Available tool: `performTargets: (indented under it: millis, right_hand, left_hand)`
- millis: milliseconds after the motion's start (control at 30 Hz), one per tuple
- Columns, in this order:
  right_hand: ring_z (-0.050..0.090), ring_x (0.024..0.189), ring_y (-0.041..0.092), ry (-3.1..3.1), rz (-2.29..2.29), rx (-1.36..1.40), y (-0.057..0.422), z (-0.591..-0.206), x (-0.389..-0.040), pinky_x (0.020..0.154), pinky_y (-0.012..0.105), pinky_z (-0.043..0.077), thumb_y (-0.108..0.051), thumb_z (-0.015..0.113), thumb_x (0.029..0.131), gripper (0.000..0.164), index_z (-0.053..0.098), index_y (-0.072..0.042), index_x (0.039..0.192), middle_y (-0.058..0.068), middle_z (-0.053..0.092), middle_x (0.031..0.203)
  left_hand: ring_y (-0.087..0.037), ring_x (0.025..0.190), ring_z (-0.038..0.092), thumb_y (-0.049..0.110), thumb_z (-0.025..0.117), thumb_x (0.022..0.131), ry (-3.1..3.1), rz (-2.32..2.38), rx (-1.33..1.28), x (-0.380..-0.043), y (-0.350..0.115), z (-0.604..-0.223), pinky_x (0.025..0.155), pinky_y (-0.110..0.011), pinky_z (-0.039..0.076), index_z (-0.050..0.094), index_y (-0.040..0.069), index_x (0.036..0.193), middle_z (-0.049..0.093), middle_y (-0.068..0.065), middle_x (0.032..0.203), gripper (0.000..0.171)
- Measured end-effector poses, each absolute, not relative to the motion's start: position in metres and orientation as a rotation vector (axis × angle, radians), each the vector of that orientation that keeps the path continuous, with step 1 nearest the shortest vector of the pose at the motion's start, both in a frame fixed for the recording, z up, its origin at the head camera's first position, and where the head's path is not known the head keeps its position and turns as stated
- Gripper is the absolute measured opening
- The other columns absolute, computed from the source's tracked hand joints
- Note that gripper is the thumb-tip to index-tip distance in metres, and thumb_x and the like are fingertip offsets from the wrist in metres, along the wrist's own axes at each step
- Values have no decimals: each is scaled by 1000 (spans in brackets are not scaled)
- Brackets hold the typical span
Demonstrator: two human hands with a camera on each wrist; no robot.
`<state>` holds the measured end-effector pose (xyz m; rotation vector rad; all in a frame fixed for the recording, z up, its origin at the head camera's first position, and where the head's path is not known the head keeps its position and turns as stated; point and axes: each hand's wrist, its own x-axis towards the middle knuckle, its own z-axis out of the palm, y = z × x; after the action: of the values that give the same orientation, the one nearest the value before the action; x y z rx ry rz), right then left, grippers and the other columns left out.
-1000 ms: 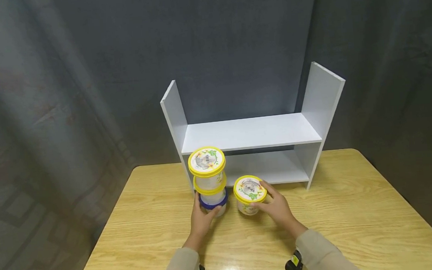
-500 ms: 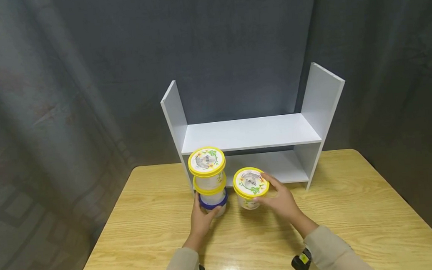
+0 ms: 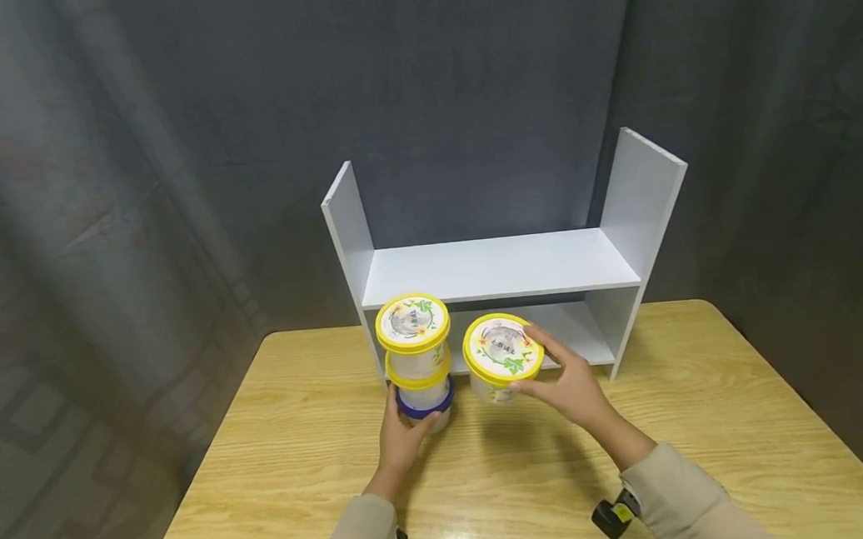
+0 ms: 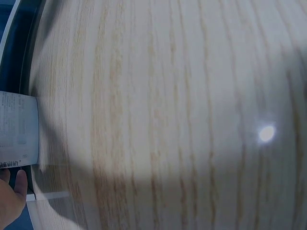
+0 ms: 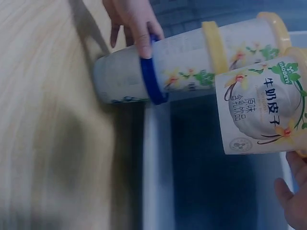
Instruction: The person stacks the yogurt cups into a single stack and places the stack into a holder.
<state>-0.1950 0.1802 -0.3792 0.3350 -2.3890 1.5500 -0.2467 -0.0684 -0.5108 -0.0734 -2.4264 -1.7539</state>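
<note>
A stack of three white tubs stands on the table, in front of the shelf's left side. My left hand grips the lowest, a blue-lidded tub, near its lid. Above it are a yellow-lidded tub and another yellow-lidded tub with flowers on its lid. Right of the stack, my right hand holds a matching yellow-lidded tub off the table, roughly upright, thumb and fingers around its lid edge. The right wrist view shows this tub overlapping the stack's upper part.
A white two-level shelf with tall side panels stands at the table's back. The wooden table extends around it. Dark grey curtains hang behind and at both sides.
My right hand has raised its yellow-lidded tub from near the table, bringing it higher before the shelf. My left hand and the stack have stayed in place.
</note>
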Motion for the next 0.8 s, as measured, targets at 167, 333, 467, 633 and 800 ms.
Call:
performTargets:
  millis: [167,333,467,633,800]
  right_hand:
    - [26,123,29,-2388,1506,364,182,-366,-194,96,52,25,-22,76,65,77,37,-12,131,7,31,136]
    - [26,123,30,-2374,1498,378,184,-352,-195,95,52,26,-20,76,65,78,37,-14,132,6,30,136]
    - [27,122,29,-2330,1480,423,184,-340,-197,96,51,25,-15,75,66,76,37,-12,131,7,31,136]
    - [29,121,28,-2248,1496,486,181,-325,-198,96,51,25,-7,74,66,73,39,-9,129,8,32,136]
    - [33,119,25,-2229,1486,499,177,-312,-201,96,48,27,-7,75,65,73,40,-9,129,6,33,135]
  left_hand:
    - [-32,121,29,33,72,67,-2427,-1754,-86,-247,-69,-511,100,-47,20,15,14,138,29,-14,135,93]
    - [-32,120,30,33,72,66,-2413,-1750,-111,-248,-70,-514,100,-48,20,16,15,138,31,-14,134,93]
    - [-32,120,30,33,73,66,-2417,-1749,-96,-249,-70,-514,100,-48,20,17,16,138,32,-14,134,93]
    - [-32,121,29,31,74,65,-2432,-1739,-66,-247,-68,-511,100,-48,18,17,16,138,31,-14,134,93]
    - [-31,121,29,30,73,66,-2429,-1751,-76,-246,-69,-510,101,-47,18,17,17,138,32,-13,134,92]
